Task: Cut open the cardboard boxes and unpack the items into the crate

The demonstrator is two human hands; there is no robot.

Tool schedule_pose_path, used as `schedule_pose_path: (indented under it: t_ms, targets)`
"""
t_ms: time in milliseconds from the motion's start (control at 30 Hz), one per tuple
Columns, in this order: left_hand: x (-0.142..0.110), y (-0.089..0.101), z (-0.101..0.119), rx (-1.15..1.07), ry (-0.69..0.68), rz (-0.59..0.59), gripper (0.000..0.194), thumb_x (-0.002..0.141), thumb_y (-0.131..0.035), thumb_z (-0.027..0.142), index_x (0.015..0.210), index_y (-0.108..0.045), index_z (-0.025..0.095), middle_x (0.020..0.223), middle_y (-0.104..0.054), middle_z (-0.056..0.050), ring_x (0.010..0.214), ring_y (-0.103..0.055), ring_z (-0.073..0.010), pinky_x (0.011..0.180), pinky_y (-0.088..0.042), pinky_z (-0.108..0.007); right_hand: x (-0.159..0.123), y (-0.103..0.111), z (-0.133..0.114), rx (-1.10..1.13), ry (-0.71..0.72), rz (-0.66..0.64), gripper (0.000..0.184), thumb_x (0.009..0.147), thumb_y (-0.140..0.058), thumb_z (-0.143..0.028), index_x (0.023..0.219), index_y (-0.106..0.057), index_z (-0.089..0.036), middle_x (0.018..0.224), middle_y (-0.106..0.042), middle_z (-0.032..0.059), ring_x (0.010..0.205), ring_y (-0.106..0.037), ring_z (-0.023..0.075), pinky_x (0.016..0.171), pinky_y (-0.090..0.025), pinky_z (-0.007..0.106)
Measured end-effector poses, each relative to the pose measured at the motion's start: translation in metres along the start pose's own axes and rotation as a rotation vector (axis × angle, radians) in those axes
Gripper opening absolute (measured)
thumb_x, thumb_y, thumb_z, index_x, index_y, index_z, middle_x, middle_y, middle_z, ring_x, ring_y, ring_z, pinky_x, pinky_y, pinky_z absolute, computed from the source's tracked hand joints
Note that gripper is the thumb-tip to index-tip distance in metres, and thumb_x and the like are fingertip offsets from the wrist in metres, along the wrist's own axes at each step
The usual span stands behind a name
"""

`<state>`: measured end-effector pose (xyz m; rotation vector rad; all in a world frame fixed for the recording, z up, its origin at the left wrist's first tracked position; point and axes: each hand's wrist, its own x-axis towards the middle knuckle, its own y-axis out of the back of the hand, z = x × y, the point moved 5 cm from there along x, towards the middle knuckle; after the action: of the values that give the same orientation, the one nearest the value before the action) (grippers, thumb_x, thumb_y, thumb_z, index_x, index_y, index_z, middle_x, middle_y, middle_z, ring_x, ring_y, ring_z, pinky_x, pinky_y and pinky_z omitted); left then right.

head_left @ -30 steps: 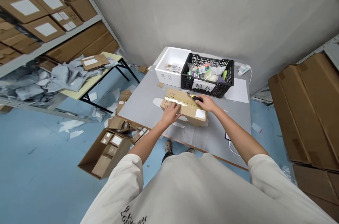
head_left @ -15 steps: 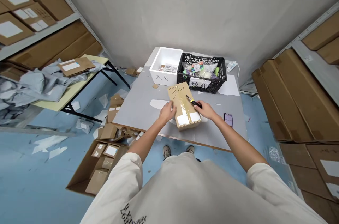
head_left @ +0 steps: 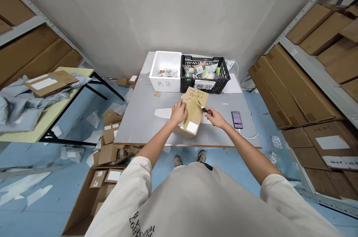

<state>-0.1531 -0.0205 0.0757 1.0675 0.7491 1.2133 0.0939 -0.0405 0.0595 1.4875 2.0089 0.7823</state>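
A taped cardboard box [head_left: 195,108] with handwriting on top and a white label at its near end sits tilted on the grey table [head_left: 137,121]. My left hand [head_left: 179,112] grips its left edge, fingers bent over the top. In my right hand [head_left: 215,118] is a black-and-yellow utility knife [head_left: 204,109], its tip pointing up and left over the box's right side. Whether the blade touches the cardboard, I cannot tell.
Behind the box stand a white foam box [head_left: 165,82] and a black plastic crate [head_left: 223,84] of bagged goods. A phone [head_left: 237,119] with a cable lies to the right. Opened cartons [head_left: 109,151] crowd the floor at left; stacked boxes [head_left: 293,80] line the right shelf.
The box has been turned, its near end now swung left. My left hand has shifted along its left edge, and the knife has drawn slightly away from the middle. The camera view has shifted right.
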Motion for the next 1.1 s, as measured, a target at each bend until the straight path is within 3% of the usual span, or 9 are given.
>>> schedule_pose_path:
  t_ms: [133, 300, 500, 767, 900, 1000, 1100]
  targets:
    - [0.001, -0.003, 0.034, 0.001, -0.027, -0.023, 0.055, 0.098, -0.047, 0.049, 0.146, -0.042, 0.023, 0.154, -0.043, -0.014, 0.139, -0.041, -0.0334, 0.111, -0.036, -0.049, 0.032, 0.025, 0.021, 0.121, -0.095, 0.161, 0.041, 0.09, -0.052, -0.057, 0.109, -0.059, -0.021, 0.11, -0.071, 0.0089, 0.094, -0.066, 0.0216, 0.085, -0.053, 0.035]
    - [0.009, -0.017, 0.063, 0.028, -0.007, -0.073, 0.084, 0.087, -0.058, 0.066, 0.154, -0.031, 0.023, 0.154, -0.041, -0.018, 0.137, -0.042, -0.0376, 0.111, -0.032, -0.05, 0.081, 0.039, 0.027, 0.163, -0.012, 0.238, 0.036, 0.086, -0.055, -0.057, 0.097, -0.06, -0.023, 0.113, -0.068, 0.0093, 0.112, -0.061, 0.026, 0.103, -0.045, 0.043]
    - [0.02, -0.03, 0.067, 0.068, 0.037, -0.136, 0.096, 0.081, -0.068, 0.05, 0.159, -0.02, 0.019, 0.157, -0.032, -0.023, 0.138, -0.037, -0.0421, 0.109, -0.03, -0.054, 0.109, 0.039, 0.03, 0.164, 0.039, 0.208, 0.035, 0.087, -0.054, -0.058, 0.091, -0.059, -0.024, 0.11, -0.068, 0.0067, 0.108, -0.06, 0.0244, 0.1, -0.046, 0.04]
    - [0.029, -0.014, 0.029, 0.095, -0.169, -0.238, 0.097, 0.074, -0.068, 0.017, 0.158, -0.02, 0.028, 0.162, -0.03, -0.016, 0.147, -0.029, -0.0362, 0.113, -0.026, -0.054, 0.095, 0.035, 0.046, 0.312, -0.101, 0.118, 0.037, 0.087, -0.057, -0.059, 0.091, -0.054, -0.022, 0.085, -0.068, 0.0034, 0.08, -0.063, 0.0198, 0.078, -0.049, 0.033]
    - [0.037, -0.008, 0.023, 0.078, -0.213, -0.196, 0.086, 0.08, -0.071, 0.03, 0.155, -0.028, 0.027, 0.152, -0.042, -0.016, 0.142, -0.037, -0.0344, 0.115, -0.026, -0.052, 0.075, 0.023, 0.045, 0.507, -0.135, 0.06, 0.035, 0.088, -0.06, -0.057, 0.095, -0.052, -0.023, 0.087, -0.071, 0.0038, 0.085, -0.069, 0.0205, 0.082, -0.051, 0.034]
    - [0.044, -0.013, 0.036, 0.064, -0.251, -0.186, 0.089, 0.079, -0.076, 0.046, 0.153, -0.032, 0.027, 0.148, -0.045, -0.015, 0.139, -0.04, -0.0355, 0.115, -0.027, -0.051, 0.065, 0.017, 0.044, 0.58, -0.142, 0.021, 0.034, 0.088, -0.062, -0.054, 0.099, -0.053, -0.023, 0.095, -0.074, 0.0053, 0.089, -0.072, 0.0201, 0.085, -0.052, 0.033]
    - [0.053, -0.021, 0.05, 0.068, -0.253, -0.182, 0.091, 0.077, -0.078, 0.052, 0.152, -0.033, 0.026, 0.146, -0.046, -0.016, 0.139, -0.041, -0.0366, 0.114, -0.027, -0.051, 0.062, 0.019, 0.048, 0.542, -0.152, -0.024, 0.033, 0.089, -0.059, -0.053, 0.101, -0.057, -0.022, 0.1, -0.074, 0.0066, 0.086, -0.071, 0.0188, 0.077, -0.053, 0.03]
